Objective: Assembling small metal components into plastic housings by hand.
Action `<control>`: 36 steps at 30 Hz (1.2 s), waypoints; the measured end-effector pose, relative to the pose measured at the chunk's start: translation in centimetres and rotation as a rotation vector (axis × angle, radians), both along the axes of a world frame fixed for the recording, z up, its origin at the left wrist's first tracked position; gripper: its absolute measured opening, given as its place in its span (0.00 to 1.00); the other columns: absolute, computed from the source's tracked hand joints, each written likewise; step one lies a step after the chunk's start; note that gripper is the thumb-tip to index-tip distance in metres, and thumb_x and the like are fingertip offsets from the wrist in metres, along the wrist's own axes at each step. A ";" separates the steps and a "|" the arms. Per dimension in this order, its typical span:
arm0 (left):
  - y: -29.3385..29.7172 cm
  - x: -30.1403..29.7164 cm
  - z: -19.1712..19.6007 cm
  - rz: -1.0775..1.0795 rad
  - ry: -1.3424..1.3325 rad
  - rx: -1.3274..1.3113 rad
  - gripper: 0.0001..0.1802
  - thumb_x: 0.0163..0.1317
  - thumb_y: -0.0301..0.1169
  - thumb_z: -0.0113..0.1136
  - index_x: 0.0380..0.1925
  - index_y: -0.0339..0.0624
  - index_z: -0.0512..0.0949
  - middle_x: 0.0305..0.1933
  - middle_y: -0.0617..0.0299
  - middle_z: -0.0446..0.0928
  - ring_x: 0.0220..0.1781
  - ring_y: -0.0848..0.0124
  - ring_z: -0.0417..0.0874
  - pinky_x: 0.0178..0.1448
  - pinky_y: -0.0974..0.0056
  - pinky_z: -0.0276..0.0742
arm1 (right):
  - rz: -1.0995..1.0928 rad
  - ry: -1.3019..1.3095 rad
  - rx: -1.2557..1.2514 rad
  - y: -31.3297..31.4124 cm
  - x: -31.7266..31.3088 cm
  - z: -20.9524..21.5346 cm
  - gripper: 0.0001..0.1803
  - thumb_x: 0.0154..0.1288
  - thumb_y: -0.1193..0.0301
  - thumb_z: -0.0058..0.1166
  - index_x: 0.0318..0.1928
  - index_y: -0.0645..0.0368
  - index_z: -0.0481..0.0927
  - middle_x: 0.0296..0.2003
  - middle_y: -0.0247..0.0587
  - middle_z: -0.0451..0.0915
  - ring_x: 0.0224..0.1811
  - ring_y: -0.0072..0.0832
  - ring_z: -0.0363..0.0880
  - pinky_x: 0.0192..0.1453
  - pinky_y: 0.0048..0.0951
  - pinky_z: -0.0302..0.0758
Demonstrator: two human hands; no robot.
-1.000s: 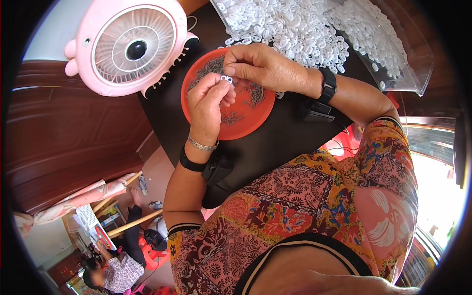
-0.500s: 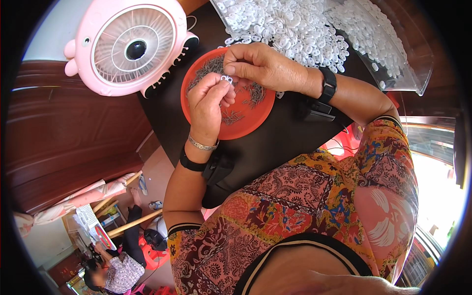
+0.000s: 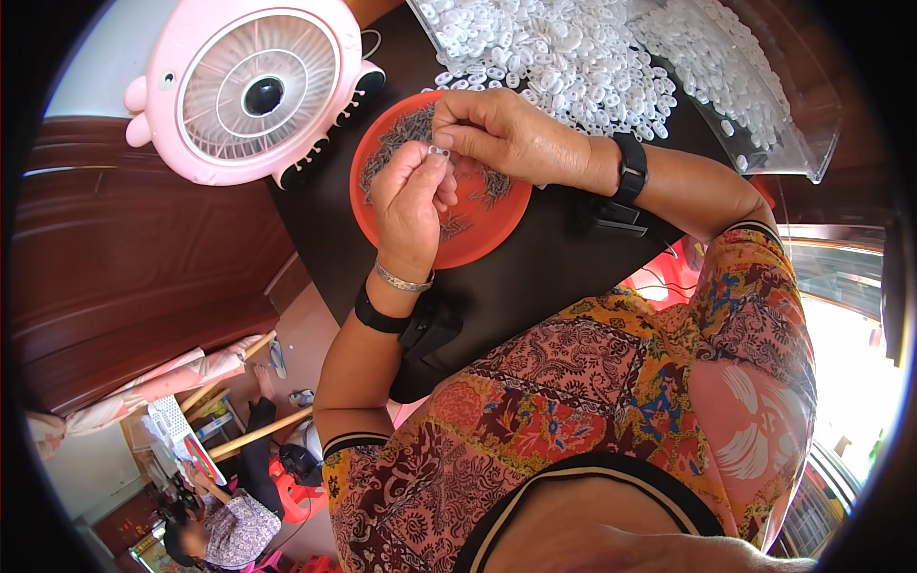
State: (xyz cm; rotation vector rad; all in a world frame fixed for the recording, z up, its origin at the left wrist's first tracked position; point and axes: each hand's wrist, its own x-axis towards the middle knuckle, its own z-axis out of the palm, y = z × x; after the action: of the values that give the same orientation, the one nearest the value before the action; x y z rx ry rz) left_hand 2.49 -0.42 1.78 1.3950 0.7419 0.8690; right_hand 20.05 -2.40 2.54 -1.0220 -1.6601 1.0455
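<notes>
My left hand (image 3: pixel 411 205) and my right hand (image 3: pixel 506 134) meet fingertip to fingertip over a round orange dish (image 3: pixel 482 239) on a black table (image 3: pixel 535 277). Together they pinch one small white plastic piece (image 3: pixel 438 151). The dish holds several thin dark metal pins (image 3: pixel 396 138), partly hidden by my hands. A large heap of small white plastic pieces (image 3: pixel 564 57) lies just beyond my right hand. Each wrist carries a black band; the left also has a silver bracelet.
A pink round desk fan (image 3: pixel 253 91) stands at the table's left end. A clear tray (image 3: pixel 764 105) holds the white pieces at the far right. Dark wooden panelling (image 3: pixel 124 267) fills the left. Another person (image 3: pixel 224 525) sits low at the bottom left.
</notes>
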 end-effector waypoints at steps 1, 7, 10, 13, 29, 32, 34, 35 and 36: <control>0.0 0.0 0.0 0.000 0.000 0.000 0.08 0.65 0.28 0.50 0.29 0.36 0.74 0.23 0.66 0.74 0.23 0.81 0.71 0.26 0.76 0.66 | 0.002 0.023 -0.017 0.0 -0.1 -0.1 0.08 0.72 0.69 0.48 0.35 0.61 0.72 0.24 0.27 0.72 0.27 0.12 0.70 0.30 0.18 0.70; -0.3 0.3 0.4 0.029 0.029 -0.047 0.09 0.65 0.29 0.50 0.29 0.36 0.74 0.23 0.65 0.74 0.22 0.80 0.71 0.26 0.76 0.66 | -0.050 -0.009 0.072 0.1 0.0 -0.9 0.07 0.68 0.70 0.51 0.36 0.61 0.75 0.23 0.32 0.76 0.24 0.15 0.73 0.28 0.21 0.72; 0.0 0.2 0.3 0.003 0.020 -0.063 0.09 0.65 0.29 0.50 0.29 0.36 0.74 0.24 0.64 0.74 0.23 0.80 0.72 0.27 0.76 0.66 | -0.032 0.022 0.006 0.3 0.2 -0.9 0.08 0.68 0.69 0.52 0.36 0.61 0.75 0.23 0.32 0.76 0.24 0.16 0.74 0.29 0.22 0.72; 0.3 0.0 0.4 -0.021 0.016 -0.058 0.09 0.64 0.30 0.50 0.29 0.36 0.75 0.24 0.64 0.75 0.23 0.79 0.72 0.27 0.75 0.66 | 0.036 -0.035 0.000 0.2 0.4 0.2 0.09 0.70 0.69 0.51 0.36 0.63 0.74 0.26 0.30 0.75 0.29 0.13 0.71 0.33 0.19 0.72; 1.2 -0.4 0.3 0.000 0.009 -0.036 0.09 0.61 0.28 0.50 0.23 0.39 0.73 0.21 0.64 0.74 0.21 0.79 0.72 0.26 0.74 0.65 | -0.231 -0.855 0.372 3.9 7.2 0.4 0.07 0.55 0.69 0.54 0.33 0.57 0.81 0.28 0.43 0.81 0.35 0.43 0.80 0.40 0.42 0.75; 1.2 -0.3 0.4 0.000 0.008 -0.043 0.09 0.61 0.28 0.50 0.23 0.39 0.73 0.21 0.64 0.74 0.21 0.79 0.72 0.26 0.74 0.65 | -0.262 -1.030 0.434 4.1 7.2 -0.7 0.07 0.54 0.70 0.54 0.33 0.56 0.82 0.31 0.43 0.80 0.38 0.43 0.80 0.41 0.42 0.76; 1.1 -0.3 0.4 0.004 0.007 -0.049 0.09 0.61 0.28 0.50 0.23 0.39 0.73 0.21 0.64 0.74 0.21 0.79 0.72 0.26 0.74 0.65 | -0.229 -1.065 0.406 4.2 7.2 -1.0 0.06 0.55 0.70 0.56 0.34 0.55 0.81 0.32 0.41 0.79 0.39 0.42 0.78 0.42 0.41 0.75; 1.1 -0.2 0.4 -0.002 0.005 -0.045 0.09 0.61 0.28 0.50 0.23 0.39 0.73 0.21 0.64 0.74 0.21 0.79 0.72 0.26 0.74 0.65 | -0.198 -1.099 0.376 4.3 7.3 -1.2 0.06 0.55 0.70 0.57 0.35 0.55 0.81 0.32 0.39 0.77 0.40 0.40 0.77 0.44 0.40 0.75; 1.1 -0.2 0.4 -0.008 0.002 -0.042 0.09 0.61 0.28 0.50 0.23 0.39 0.73 0.21 0.64 0.74 0.21 0.79 0.72 0.26 0.74 0.65 | -0.198 -1.100 0.375 4.4 7.3 -1.2 0.06 0.55 0.70 0.57 0.35 0.55 0.81 0.32 0.39 0.77 0.40 0.40 0.77 0.44 0.40 0.75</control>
State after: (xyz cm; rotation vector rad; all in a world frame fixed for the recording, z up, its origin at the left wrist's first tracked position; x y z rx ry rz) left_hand 2.31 0.72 2.19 1.3611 0.7515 0.8412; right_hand 27.33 1.99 1.34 -1.5800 -2.3906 -0.0674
